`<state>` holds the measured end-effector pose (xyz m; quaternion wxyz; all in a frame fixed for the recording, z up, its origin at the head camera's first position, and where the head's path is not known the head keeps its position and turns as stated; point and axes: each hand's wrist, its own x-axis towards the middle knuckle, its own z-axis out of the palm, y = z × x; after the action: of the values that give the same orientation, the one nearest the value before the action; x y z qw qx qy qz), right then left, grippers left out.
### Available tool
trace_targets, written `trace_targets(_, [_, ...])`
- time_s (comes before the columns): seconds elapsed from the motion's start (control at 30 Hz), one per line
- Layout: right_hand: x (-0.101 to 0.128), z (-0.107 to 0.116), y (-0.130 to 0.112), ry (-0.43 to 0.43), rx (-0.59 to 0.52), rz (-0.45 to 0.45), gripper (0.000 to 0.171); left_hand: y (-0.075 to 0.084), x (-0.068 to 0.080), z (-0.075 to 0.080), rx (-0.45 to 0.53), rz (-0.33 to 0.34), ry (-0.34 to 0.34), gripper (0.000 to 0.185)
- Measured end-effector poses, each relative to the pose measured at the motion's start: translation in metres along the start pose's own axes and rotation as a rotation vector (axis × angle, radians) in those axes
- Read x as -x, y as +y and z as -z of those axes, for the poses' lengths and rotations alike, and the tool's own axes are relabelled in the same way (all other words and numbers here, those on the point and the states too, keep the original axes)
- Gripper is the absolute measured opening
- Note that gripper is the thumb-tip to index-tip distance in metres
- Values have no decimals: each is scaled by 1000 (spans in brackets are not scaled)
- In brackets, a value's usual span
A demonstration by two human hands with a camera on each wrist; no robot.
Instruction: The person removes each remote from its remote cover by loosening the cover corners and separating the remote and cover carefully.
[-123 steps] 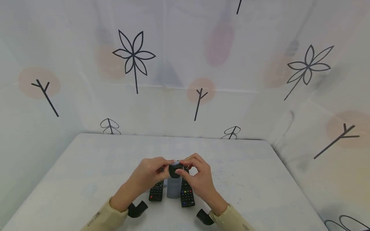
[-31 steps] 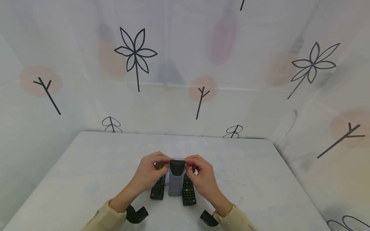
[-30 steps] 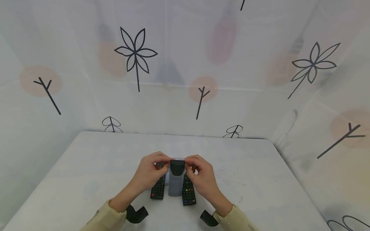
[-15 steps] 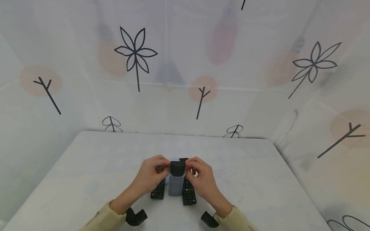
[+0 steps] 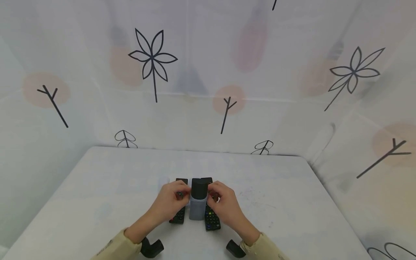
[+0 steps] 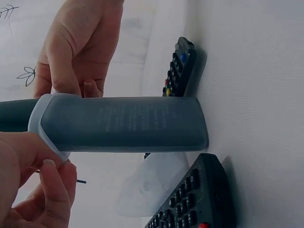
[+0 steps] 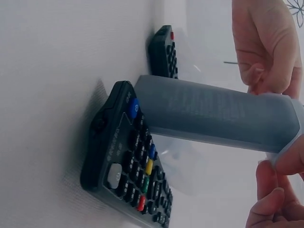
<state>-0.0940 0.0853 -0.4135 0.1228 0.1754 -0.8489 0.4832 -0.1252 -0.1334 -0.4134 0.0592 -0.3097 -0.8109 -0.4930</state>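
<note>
the sleeved remote [image 5: 197, 202] stands upright on the tabletop [image 5: 97, 187], long axis vertical; left hand [image 5: 170, 202] and right hand [image 5: 225, 204] fingers pinch its sleeve's rim.

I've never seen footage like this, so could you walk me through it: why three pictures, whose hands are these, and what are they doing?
No machine here: a person wears three cameras. The wide picture comes from the head, looking down at a white table. The two close-ups come from the wrists, so they appear turned sideways. The left hand and the right hand both pinch the upper edge of a translucent grey sleeve that covers a dark remote, which stands upright on the table. Two black remotes lie flat beside it, one on the left and one on the right. Printed curtains hang behind.
</note>
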Motion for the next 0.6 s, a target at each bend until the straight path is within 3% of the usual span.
trace_targets(0.6, [5, -1, 13, -137, 40, -33, 29, -10, 8, -8, -67, 41, -71, 23])
